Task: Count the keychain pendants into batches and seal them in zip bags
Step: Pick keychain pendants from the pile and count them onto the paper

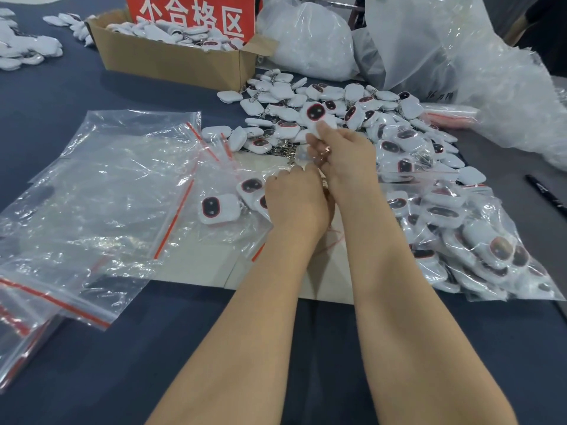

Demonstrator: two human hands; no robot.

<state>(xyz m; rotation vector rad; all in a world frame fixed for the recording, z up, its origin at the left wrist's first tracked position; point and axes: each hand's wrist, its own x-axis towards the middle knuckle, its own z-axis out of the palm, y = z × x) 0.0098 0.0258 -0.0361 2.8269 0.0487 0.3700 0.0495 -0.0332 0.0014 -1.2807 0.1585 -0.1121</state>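
1. Near edge: the dark bench carries both forearms from the near side toward the middle. A stack of empty zip bags lies at near left, red strips showing.
2. A pale board lies under the wrists. It is the only open surface near the work.
3. The bag in work lies just left of the left hand. At least three bagged pendants show inside, dark faces up. Its mouth is hidden by that hand, so I cannot tell which way it opens.
4. Left hand: knuckles up, fingers curled under at the bag's right edge. What they hold, if anything, is hidden.
5. Right hand: just beyond the left and close against it. Its fingers pinch one pendant by its lower edge, dark face toward the camera, raised at the near edge of the loose pile.
6. Governing relation: the bag lies nearer and to the left of the pinched pendant, with the left hand between them. In my judgement the delivery is a short draw back and leftward. The left hand is nearer the bag, the right nearer the pile.
7. Room: filled bags crowd the right side, spare flat bags overlap on the left, and a pen lies well apart at far right.
8. Far: a cardboard box behind a red sign holds more pendants. Large plastic sacks stand behind the pile.
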